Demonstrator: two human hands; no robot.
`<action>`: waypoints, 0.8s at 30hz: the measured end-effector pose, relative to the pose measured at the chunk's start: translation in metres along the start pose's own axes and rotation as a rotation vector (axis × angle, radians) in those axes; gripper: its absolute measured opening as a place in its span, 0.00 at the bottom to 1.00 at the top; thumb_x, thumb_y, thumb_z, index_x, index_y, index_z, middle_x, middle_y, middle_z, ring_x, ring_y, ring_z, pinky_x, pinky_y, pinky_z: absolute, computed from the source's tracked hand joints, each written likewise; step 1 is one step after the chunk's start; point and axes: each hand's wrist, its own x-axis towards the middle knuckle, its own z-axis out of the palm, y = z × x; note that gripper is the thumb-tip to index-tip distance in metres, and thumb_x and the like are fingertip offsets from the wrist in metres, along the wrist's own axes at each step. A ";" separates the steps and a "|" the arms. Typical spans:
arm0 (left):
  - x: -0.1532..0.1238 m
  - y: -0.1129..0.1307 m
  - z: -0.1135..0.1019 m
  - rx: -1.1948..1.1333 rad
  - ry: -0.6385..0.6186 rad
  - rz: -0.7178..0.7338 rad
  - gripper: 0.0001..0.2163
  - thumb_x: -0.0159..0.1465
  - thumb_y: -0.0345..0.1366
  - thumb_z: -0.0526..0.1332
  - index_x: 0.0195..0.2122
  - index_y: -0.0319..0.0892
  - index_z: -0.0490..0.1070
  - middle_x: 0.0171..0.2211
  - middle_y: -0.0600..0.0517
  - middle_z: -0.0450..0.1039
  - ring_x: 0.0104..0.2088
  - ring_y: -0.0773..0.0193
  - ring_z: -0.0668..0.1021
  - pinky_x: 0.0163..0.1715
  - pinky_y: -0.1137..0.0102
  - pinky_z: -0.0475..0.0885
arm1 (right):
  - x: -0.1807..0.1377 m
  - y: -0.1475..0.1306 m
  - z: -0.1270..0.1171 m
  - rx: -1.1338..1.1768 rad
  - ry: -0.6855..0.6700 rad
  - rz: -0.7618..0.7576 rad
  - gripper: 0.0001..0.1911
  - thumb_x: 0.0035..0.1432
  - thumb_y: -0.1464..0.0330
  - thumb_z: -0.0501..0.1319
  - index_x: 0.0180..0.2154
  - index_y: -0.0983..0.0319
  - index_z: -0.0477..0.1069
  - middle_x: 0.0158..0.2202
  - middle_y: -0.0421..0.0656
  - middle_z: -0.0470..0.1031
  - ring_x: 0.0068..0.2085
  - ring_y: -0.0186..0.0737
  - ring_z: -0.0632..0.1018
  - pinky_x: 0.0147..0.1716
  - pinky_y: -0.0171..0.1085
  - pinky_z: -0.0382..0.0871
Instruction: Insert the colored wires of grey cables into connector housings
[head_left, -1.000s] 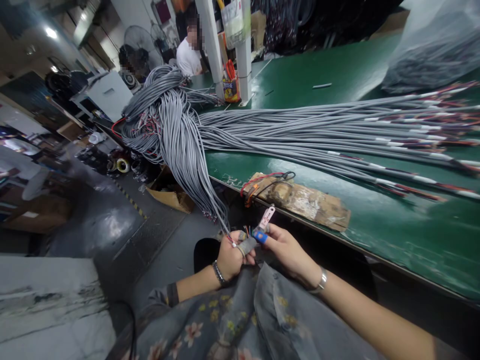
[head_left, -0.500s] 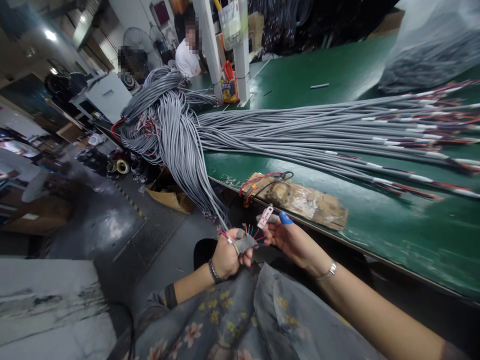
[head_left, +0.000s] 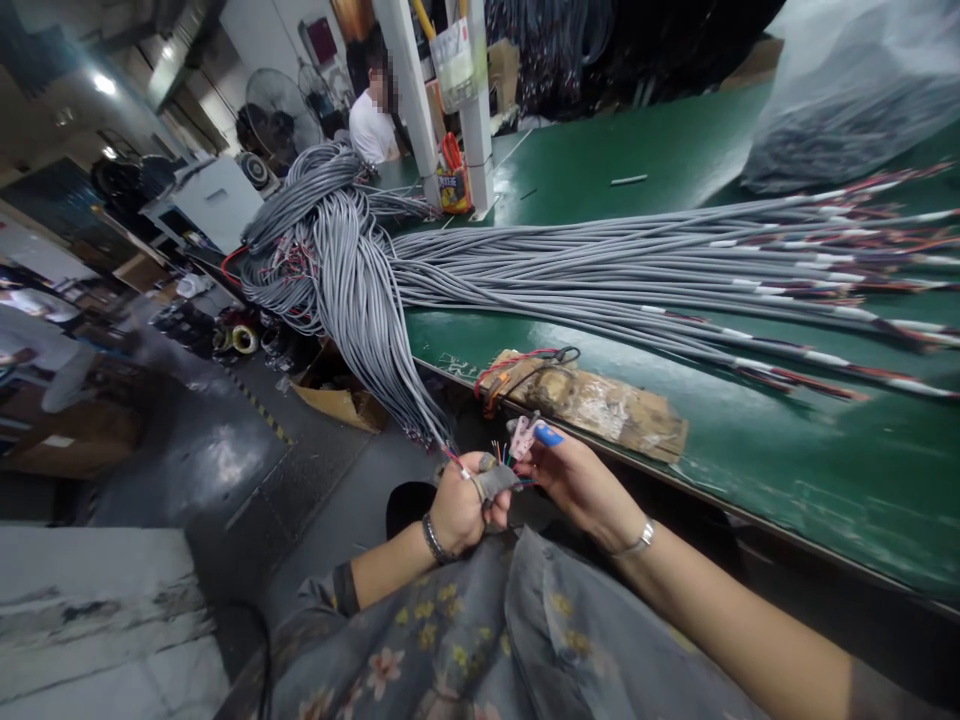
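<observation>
My left hand [head_left: 459,508] is closed round the end of a grey cable [head_left: 442,445], whose thin coloured wires [head_left: 501,452] fan out above my taped thumb. My right hand [head_left: 571,475], with blue tape on a fingertip, pinches a small pale pink tool [head_left: 522,436] right beside those wire tips. The cable runs up into a big bundle of grey cables [head_left: 352,270] hanging off the edge of the green table [head_left: 787,440]. Both hands are held below the table's front edge, over my lap.
A worn brown board [head_left: 600,400] with red and black wires lies at the table's edge. Long grey cables [head_left: 675,280] stretch across the table to the right. A plastic bag [head_left: 847,100] sits far right. A person in white [head_left: 373,120] sits at the far end. A cardboard box [head_left: 337,395] lies on the floor.
My right hand pulled away with the pink tool, baring the fanned wire ends, then came back close to them. My left hand kept its grip on the cable.
</observation>
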 end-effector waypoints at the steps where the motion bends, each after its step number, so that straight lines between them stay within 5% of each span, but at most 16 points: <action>1: 0.000 0.000 0.000 0.008 0.002 -0.006 0.21 0.41 0.50 0.71 0.17 0.39 0.64 0.10 0.56 0.65 0.07 0.75 0.63 0.07 0.78 0.53 | 0.000 0.001 0.000 0.014 0.000 -0.006 0.20 0.37 0.53 0.74 0.26 0.61 0.76 0.24 0.37 0.74 0.26 0.31 0.72 0.28 0.31 0.69; 16: -0.007 -0.004 -0.002 0.026 0.026 0.004 0.22 0.41 0.51 0.71 0.17 0.40 0.63 0.11 0.56 0.65 0.08 0.74 0.64 0.07 0.79 0.54 | 0.003 0.005 -0.006 0.070 -0.080 0.079 0.24 0.41 0.46 0.69 0.28 0.59 0.76 0.25 0.39 0.75 0.26 0.33 0.74 0.26 0.32 0.70; 24: -0.007 -0.002 0.000 -0.068 0.064 0.036 0.22 0.40 0.50 0.71 0.18 0.40 0.63 0.10 0.57 0.65 0.08 0.74 0.64 0.07 0.79 0.54 | 0.001 0.004 0.002 -0.003 -0.021 0.005 0.23 0.38 0.50 0.72 0.27 0.61 0.75 0.23 0.37 0.72 0.24 0.31 0.70 0.24 0.31 0.68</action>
